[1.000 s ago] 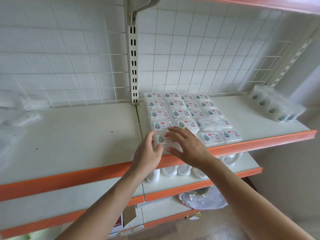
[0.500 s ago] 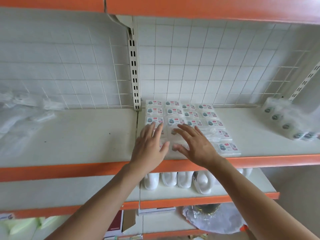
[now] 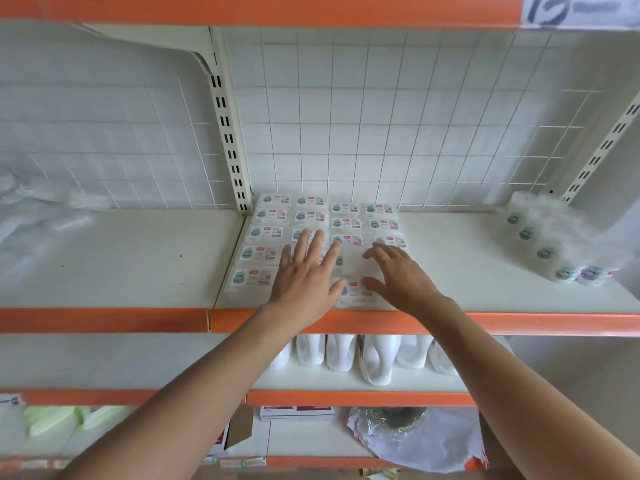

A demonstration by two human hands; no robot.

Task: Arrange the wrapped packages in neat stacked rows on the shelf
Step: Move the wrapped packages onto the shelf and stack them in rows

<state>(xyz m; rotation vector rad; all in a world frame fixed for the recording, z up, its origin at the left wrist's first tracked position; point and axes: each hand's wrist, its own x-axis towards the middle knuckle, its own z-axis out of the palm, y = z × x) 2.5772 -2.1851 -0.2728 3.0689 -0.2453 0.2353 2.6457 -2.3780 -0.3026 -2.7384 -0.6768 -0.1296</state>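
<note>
Both hands have shifted rt across the wrapped packages (image 3: 273, 214), off the front-left column. Left hand (image 3: 304, 275) and right hand (image 3: 398, 275) lie flat over the mid columns, fingers spread, gripping nothing. Block sits on shelf (image 3: 121, 258) by the upright. Unplaced bundle (image 3: 547, 251) lies well apart to the rt, long axis back-to-front; right hand nearer. Pkg labels: red logo, teal picture, text illegible. Tag (image 3: 554, 10) above reads "13-".
</note>
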